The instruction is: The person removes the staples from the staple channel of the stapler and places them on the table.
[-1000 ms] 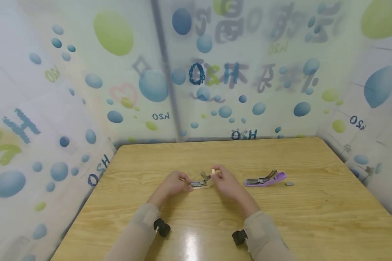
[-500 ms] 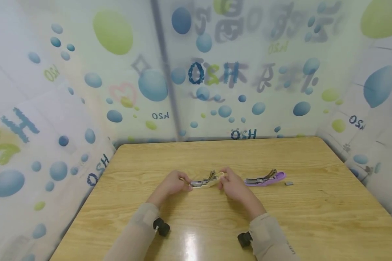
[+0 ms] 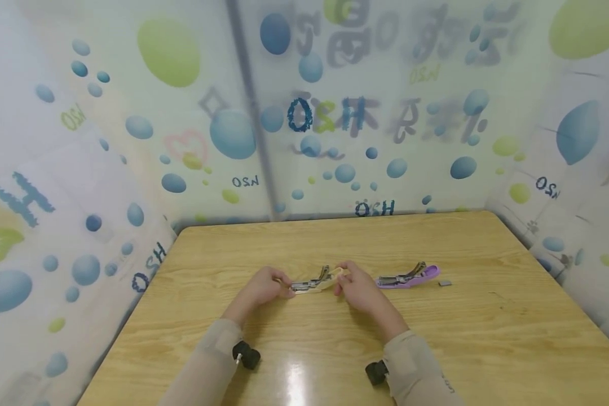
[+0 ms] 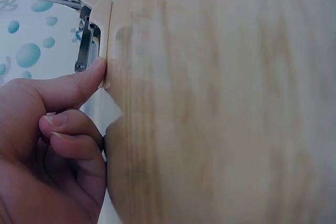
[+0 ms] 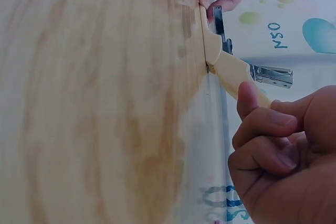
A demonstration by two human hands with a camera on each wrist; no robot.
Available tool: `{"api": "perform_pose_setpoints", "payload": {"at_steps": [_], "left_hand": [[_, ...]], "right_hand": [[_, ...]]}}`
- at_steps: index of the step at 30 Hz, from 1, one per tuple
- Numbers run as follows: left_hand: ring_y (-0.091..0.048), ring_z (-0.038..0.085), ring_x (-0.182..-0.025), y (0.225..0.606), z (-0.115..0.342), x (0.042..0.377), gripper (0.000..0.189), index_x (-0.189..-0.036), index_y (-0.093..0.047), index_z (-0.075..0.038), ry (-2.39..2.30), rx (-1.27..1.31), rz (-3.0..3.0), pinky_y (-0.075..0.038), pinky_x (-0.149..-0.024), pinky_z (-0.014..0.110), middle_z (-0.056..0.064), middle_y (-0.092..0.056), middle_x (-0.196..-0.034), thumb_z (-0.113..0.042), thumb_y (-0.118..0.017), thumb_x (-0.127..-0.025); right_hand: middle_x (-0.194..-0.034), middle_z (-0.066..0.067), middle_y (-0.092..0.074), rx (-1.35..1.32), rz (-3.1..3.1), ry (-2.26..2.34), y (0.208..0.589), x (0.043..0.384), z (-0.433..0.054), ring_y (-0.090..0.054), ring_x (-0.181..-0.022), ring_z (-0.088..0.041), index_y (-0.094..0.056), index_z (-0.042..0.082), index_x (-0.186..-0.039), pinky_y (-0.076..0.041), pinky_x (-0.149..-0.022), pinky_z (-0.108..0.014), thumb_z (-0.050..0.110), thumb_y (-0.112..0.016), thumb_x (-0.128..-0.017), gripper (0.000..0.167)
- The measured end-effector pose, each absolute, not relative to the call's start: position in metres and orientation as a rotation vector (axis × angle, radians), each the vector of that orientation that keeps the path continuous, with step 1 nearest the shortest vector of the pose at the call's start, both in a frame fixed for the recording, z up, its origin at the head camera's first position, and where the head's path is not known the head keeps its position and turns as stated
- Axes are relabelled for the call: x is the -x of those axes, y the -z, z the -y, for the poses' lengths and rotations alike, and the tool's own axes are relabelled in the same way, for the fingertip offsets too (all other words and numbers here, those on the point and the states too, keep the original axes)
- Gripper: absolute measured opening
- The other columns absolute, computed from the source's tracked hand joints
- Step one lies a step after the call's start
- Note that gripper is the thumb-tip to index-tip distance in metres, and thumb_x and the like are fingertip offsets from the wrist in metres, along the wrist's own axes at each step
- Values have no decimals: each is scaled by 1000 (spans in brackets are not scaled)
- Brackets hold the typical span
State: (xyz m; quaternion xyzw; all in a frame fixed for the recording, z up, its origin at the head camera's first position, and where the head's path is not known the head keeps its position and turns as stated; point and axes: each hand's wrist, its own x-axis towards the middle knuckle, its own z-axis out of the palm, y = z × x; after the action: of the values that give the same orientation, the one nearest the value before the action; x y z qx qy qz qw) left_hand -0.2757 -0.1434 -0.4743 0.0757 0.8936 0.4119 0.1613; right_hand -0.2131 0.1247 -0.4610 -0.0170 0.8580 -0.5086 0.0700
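A cream stapler (image 3: 330, 280) lies opened out on the wooden table, its cover swung back to the right and its metal magazine arm tilted up. My left hand (image 3: 265, 288) pinches the base's left end; in the left wrist view the thumb (image 4: 86, 80) presses there, the other fingers curled below. My right hand (image 3: 357, 287) pinches the end of the raised cover. From the right wrist view, the cream cover (image 5: 233, 72) slopes toward the thumb and fingertips, and the metal arm (image 5: 273, 76) juts outward.
A purple stapler (image 3: 430, 274), also opened out, lies just right of my right hand. Beside it is a small grey strip of staples (image 3: 445, 283). The wooden table (image 3: 304, 344) meets a patterned curtain (image 3: 325, 192) at the back and both sides.
My right hand has moved a little right, and the stapler's cover has swung down and outward with it. The left hand keeps its grip on the base. The head view has shifted slightly.
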Motion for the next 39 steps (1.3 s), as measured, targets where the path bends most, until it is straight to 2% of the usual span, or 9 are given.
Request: {"api": "perform_pose_setpoints", "payload": {"at_steps": [4,7,12,15,20,24,30,39], "left_hand": [[-36,9,-50,472,148,277,21,-102,-83,-10,-1183,-199,-2495,-35,-47,25,-8,-51,-60,-16,-89,-83],[-28,7,-43,470,150,277,21,-104,-83,-10,-1195,-175,-2460,-30,-42,24,-9,-38,-48,-15,-89,-84],[-28,8,-43,469,151,277,19,-103,-83,-11,-1207,-161,-2455,-30,-42,24,-9,-39,-49,-14,-88,-85],[-29,8,-44,469,151,276,18,-102,-83,-12,-1211,-159,-2458,-30,-42,24,-8,-40,-50,-15,-89,-85],[-32,8,-44,471,151,275,18,-101,-83,-13,-1206,-137,-2475,-32,-43,24,-9,-42,-51,-15,-89,-84],[-33,8,-45,471,151,274,18,-102,-83,-12,-1212,-125,-2478,-32,-43,23,-8,-44,-52,-14,-89,-84],[-33,8,-45,471,149,273,18,-101,-82,-9,-1227,-157,-2465,-32,-44,23,-9,-43,-52,-14,-88,-85],[-32,7,-44,473,148,274,19,-101,-82,-9,-1218,-157,-2463,-31,-44,23,-10,-43,-52,-14,-88,-84]], "right_hand": [[-86,-5,-74,69,-2596,1506,460,214,-122,-58,-72,-17,-53,5,-147,-44,-70,-30,15,-48,-113,35],[-85,-4,-73,78,-2602,1487,459,214,-120,-57,-70,-17,-52,5,-149,-44,-68,-30,17,-50,-113,38],[-90,-8,-74,86,-2614,1470,452,214,-117,-51,-65,-16,-46,7,-156,-42,-61,-30,21,-51,-113,46],[-95,-13,-75,103,-2649,1492,443,212,-113,-55,-66,-16,-46,9,-157,-42,-58,-29,21,-52,-113,46],[-95,-16,-73,159,-2681,1568,422,207,-100,-61,-69,-17,-61,10,-139,-44,-58,-30,20,-55,-111,30],[-94,-17,-72,224,-2630,1580,416,204,-84,-53,-62,-16,-63,7,-133,-42,-55,-28,21,-55,-111,27],[-91,-11,-71,263,-2558,1540,431,208,-61,-53,-63,-14,-58,-2,-139,-44,-58,-26,19,-51,-111,35],[-86,-5,-70,173,-2548,1407,456,218,-49,-44,-54,-11,-54,-2,-142,-36,-49,-23,20,-44,-113,38]]}}
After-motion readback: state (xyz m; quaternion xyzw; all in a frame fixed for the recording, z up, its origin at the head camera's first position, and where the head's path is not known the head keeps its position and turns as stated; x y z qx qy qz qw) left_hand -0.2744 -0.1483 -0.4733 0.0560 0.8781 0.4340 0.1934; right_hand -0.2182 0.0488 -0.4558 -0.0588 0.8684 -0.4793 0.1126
